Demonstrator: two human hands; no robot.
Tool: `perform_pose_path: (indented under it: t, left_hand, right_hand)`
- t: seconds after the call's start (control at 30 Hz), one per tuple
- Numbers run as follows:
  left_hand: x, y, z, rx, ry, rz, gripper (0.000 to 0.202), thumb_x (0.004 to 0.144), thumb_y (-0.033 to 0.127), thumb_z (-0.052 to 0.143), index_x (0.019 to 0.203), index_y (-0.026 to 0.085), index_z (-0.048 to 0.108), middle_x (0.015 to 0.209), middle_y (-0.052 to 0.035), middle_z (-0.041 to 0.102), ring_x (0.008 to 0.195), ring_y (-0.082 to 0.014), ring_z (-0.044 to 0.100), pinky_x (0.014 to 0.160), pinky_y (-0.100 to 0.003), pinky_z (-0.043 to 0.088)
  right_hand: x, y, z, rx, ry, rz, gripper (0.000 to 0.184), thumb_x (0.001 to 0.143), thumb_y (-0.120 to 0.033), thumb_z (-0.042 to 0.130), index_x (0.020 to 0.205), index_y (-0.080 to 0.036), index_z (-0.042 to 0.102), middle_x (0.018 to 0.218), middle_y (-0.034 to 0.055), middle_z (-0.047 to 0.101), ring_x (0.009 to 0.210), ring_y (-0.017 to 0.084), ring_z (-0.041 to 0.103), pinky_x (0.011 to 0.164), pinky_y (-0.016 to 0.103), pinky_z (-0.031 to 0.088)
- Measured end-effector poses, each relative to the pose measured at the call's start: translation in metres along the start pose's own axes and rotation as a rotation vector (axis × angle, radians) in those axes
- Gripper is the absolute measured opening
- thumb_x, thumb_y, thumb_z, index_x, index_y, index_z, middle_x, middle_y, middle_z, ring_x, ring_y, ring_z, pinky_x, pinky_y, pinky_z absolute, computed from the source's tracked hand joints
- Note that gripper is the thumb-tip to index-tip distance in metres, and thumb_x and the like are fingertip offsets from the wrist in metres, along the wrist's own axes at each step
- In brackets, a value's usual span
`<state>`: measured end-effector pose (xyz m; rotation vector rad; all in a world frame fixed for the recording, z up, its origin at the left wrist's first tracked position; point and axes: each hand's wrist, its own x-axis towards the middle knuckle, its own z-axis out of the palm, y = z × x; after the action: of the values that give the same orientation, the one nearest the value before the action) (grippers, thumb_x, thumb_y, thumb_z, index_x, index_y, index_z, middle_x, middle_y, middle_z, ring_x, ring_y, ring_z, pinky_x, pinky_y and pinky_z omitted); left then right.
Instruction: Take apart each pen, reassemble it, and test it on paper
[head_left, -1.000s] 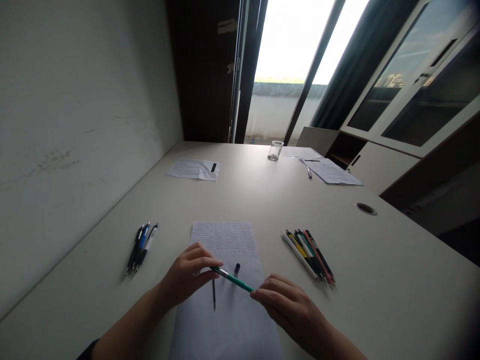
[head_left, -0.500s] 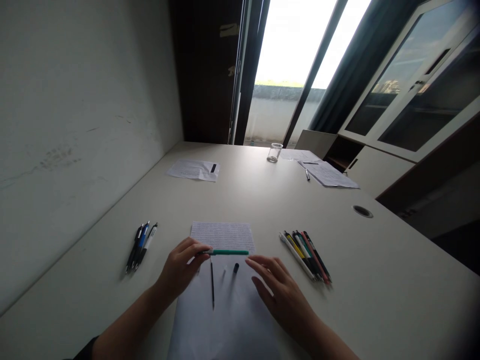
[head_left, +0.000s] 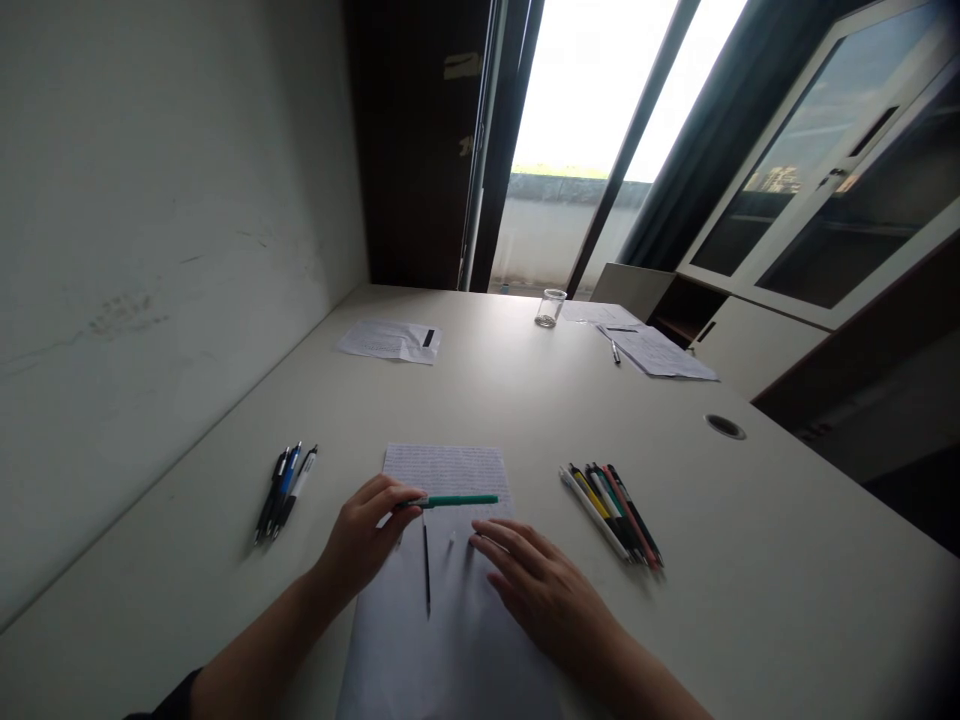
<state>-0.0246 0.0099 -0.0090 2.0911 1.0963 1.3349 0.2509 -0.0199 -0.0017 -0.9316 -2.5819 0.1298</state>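
Observation:
My left hand [head_left: 367, 530] pinches a green pen barrel [head_left: 461, 500] near its left end, level above the sheet of paper [head_left: 442, 660]. Beneath it on the paper lies a thin dark pen refill [head_left: 427, 575]. A tiny whitish piece [head_left: 451, 538] is to the refill's right. The fingertips of my right hand [head_left: 544, 575] are at a small black pen part, which they almost wholly hide. Its fingers are stretched forward, with the thumb lower and apart; whether they touch the part is unclear.
Several pens [head_left: 611, 515] lie side by side on the right, and 3 more pens [head_left: 285, 490] on the left. Farther back are a glass jar [head_left: 550, 308], a folded paper [head_left: 390, 340], stacked papers [head_left: 660, 350] and a cable hole [head_left: 725, 427]. A wall [head_left: 187, 300] borders the left.
My right hand has moved left and down from beside the barrel's free end to the small black part. The left hand still holds the green barrel, now tilted slightly up at the right.

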Motion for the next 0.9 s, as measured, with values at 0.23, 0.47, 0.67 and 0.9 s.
perform_pose_path:
  t: [0.23,0.47,0.67,0.9]
  left_hand:
    - [-0.002,-0.002,0.001,0.002,-0.035,-0.011,0.017,0.092,0.023,0.06,0.107,0.022,0.07,0.092,-0.008,0.069,0.085,-0.0199,0.065,0.077,-0.032,0.056]
    - [-0.003,-0.004,0.002,-0.011,-0.042,0.001,0.018,0.091,0.021,0.062,0.107,0.023,0.07,0.092,-0.0072,0.069,0.085,-0.0194,0.065,0.076,-0.031,0.055]
    - [0.0,-0.001,0.001,0.01,-0.039,0.026,0.017,0.091,0.019,0.062,0.106,0.022,0.069,0.091,-0.0067,0.068,0.084,-0.0185,0.065,0.074,-0.029,0.055]
    - [-0.001,-0.001,0.001,0.008,-0.049,0.045,0.019,0.091,0.016,0.062,0.108,0.021,0.067,0.092,-0.0058,0.067,0.085,-0.0179,0.064,0.075,-0.029,0.054]
  right_hand:
    - [-0.003,0.003,0.004,0.105,0.109,0.046,0.021,0.099,-0.015,0.046,0.114,-0.019,0.061,0.111,0.0097,0.069,0.099,0.02,0.066,0.082,0.033,0.059]
    - [-0.007,0.008,0.009,0.121,0.097,0.094,0.019,0.099,-0.012,0.044,0.108,-0.019,0.06,0.1,0.0089,0.067,0.088,0.02,0.063,0.075,0.032,0.055]
    - [-0.005,0.008,0.009,0.075,0.068,0.08,0.027,0.097,-0.015,0.048,0.122,-0.02,0.058,0.112,0.0108,0.066,0.098,0.023,0.061,0.081,0.038,0.057]
    - [-0.004,0.011,0.011,0.011,-0.011,0.02,0.031,0.095,-0.011,0.053,0.123,-0.021,0.061,0.13,0.0096,0.061,0.121,0.027,0.052,0.098,0.043,0.054]
